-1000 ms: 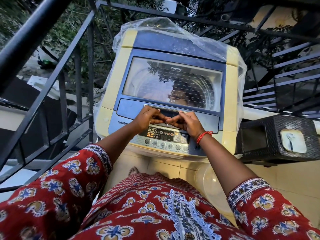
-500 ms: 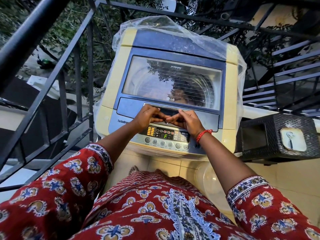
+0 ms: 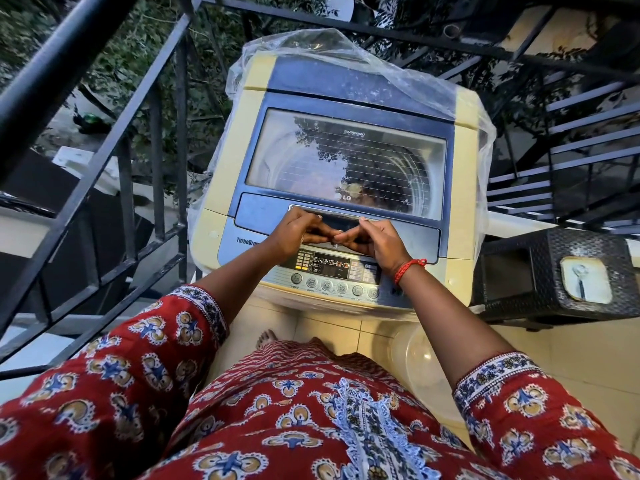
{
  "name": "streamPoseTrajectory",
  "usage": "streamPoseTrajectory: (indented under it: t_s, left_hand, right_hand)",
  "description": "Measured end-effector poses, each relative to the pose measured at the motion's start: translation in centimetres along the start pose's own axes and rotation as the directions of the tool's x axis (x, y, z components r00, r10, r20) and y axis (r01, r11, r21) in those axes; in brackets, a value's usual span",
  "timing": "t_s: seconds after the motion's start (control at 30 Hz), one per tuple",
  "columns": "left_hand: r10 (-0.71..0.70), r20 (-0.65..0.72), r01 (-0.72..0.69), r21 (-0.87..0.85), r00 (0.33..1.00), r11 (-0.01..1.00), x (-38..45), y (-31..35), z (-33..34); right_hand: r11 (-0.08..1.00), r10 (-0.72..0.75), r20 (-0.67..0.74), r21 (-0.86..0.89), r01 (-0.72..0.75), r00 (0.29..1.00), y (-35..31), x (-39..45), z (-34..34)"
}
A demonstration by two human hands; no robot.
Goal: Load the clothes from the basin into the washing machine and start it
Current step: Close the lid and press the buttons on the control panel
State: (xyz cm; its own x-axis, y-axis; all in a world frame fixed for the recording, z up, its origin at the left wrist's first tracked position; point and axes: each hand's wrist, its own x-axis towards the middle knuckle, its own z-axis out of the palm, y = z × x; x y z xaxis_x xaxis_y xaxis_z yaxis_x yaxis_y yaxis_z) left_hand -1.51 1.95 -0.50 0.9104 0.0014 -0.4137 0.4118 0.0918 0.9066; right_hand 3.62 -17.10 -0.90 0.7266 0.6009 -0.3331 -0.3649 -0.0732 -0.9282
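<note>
left hand (image 3: 298, 232) and right hand (image 3: 379, 244) curl round the lid handle (image 3: 346, 221), fingertips touching, probably to lift it. buttons (image 3: 341, 288) sit just under the hands.

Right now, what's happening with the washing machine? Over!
Left hand, right hand curled on lid handle. Washing machine lid shut, control panel lit. Plastic cover bunched over the back.
</note>
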Motion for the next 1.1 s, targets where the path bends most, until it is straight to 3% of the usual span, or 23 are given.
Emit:
streamPoseTrajectory:
  t_s: [1.1]
  left_hand:
    - [0.022, 0.034, -0.023, 0.023, 0.999, 0.999, 0.06, -0.12, -0.14]
  right_hand:
    - [1.000, -0.013, -0.021, -0.011, 0.012, 1.000, -0.03, -0.12, 0.23]
